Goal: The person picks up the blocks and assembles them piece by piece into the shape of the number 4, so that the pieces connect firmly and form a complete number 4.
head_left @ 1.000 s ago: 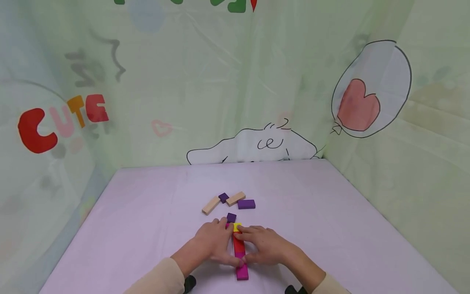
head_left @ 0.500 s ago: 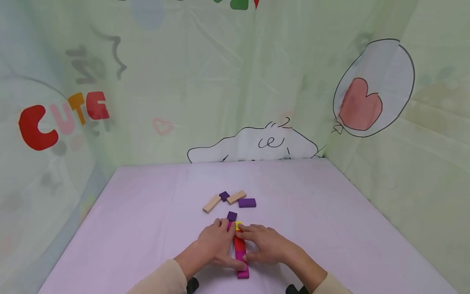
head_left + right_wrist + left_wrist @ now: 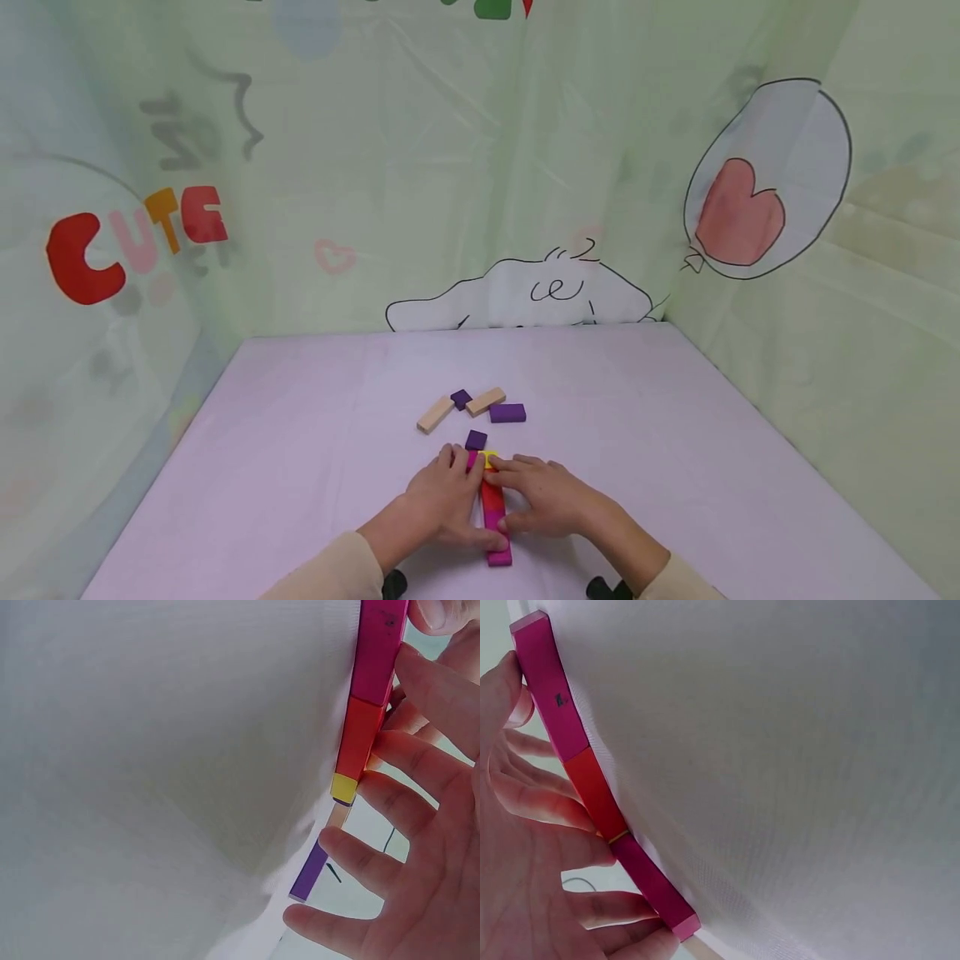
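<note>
A row of blocks lies flat on the table between the two hands: a magenta block (image 3: 499,560) at the near end, a red block (image 3: 492,493), then a yellow block (image 3: 490,458) at the far end. Another magenta block (image 3: 656,881) sits left of the yellow one, partly covered by the left fingers. My left hand (image 3: 441,502) rests along the row's left side, thumb at the near magenta block, fingertips against the far pieces. From the right, my right hand (image 3: 553,498) touches the row with extended fingers, its index fingertip by the yellow block and its thumb by the near magenta one.
Just beyond the row is a dark purple cube (image 3: 476,439). Farther back lie two plain wooden blocks, one on the left (image 3: 436,414) and one on the right (image 3: 486,402), another dark purple cube (image 3: 461,399) and a purple block (image 3: 507,413). A printed curtain (image 3: 450,183) encloses the table.
My left thumb has slid a little toward the near end of the magenta block. The right hand keeps nearly the same pose, and the head view has shifted slightly.
</note>
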### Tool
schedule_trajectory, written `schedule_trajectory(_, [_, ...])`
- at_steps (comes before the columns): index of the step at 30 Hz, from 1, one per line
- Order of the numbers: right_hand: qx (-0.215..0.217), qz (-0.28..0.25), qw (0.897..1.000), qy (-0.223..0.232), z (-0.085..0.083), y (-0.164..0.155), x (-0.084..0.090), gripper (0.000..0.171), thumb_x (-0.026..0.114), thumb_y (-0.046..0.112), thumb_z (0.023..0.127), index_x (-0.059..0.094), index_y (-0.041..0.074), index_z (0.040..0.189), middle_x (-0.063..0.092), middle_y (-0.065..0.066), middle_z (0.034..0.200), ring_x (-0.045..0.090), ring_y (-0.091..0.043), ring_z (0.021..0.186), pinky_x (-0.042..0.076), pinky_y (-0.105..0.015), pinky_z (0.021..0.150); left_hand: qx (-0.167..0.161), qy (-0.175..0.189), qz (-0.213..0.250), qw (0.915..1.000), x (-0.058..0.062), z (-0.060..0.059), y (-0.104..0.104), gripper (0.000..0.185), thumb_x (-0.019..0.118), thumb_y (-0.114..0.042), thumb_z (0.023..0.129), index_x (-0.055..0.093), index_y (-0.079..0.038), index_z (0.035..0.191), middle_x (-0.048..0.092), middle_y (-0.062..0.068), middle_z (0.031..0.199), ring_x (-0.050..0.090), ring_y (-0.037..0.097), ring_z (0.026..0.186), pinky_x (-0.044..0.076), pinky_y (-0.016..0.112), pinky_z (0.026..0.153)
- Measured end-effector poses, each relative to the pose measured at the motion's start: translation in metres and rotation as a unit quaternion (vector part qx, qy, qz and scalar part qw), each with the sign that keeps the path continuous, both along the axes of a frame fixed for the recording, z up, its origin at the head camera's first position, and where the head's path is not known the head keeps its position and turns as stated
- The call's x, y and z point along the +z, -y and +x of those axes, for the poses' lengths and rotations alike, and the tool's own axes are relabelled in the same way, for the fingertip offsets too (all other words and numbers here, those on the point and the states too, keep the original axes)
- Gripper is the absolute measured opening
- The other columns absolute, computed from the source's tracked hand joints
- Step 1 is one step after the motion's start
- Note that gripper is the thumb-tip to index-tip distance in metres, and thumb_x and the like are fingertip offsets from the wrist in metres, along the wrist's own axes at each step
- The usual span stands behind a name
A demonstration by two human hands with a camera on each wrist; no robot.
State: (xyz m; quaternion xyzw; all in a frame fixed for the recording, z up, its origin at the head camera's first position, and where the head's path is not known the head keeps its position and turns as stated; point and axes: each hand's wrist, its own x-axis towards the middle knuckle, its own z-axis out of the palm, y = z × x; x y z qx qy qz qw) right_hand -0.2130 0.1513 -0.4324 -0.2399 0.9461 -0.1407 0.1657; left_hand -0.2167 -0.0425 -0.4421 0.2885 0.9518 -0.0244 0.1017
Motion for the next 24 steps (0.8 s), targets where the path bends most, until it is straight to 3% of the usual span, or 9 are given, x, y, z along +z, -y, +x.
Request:
schedule_trajectory(11, [-0.019,-0.017,1.000,0.005,-0.002,-0.003,-0.006,0.068,0.082,0.039,0.085,0.060,0.023,0.147,0.050,-0.002,0.159,0.035,-0.041,0.152,0.028,-0.079,0.111,-0.007,-0.009,-0.008,0.9999,-0.001,-0.003,-0.002,0.110,0.058,-0.089,0.076,0.042,-0.017,0.158,0.046,0.013,0.156,0.044,0.037,0.145,0.051,0.045,0.110])
schedule_trajectory(24, [0.016,-0.003,0.999,-0.028,-0.005,-0.003,-0.006,0.064,0.082,0.042,0.084,0.064,0.023,0.143,0.056,0.000,0.154,0.031,-0.039,0.154,0.024,-0.080,0.113,-0.006,-0.010,-0.008,0.9999,-0.007,-0.004,-0.002,0.112,0.054,-0.092,0.075,0.043,-0.017,0.158,0.046,0.014,0.157,0.045,0.038,0.145,0.051,0.046,0.109])
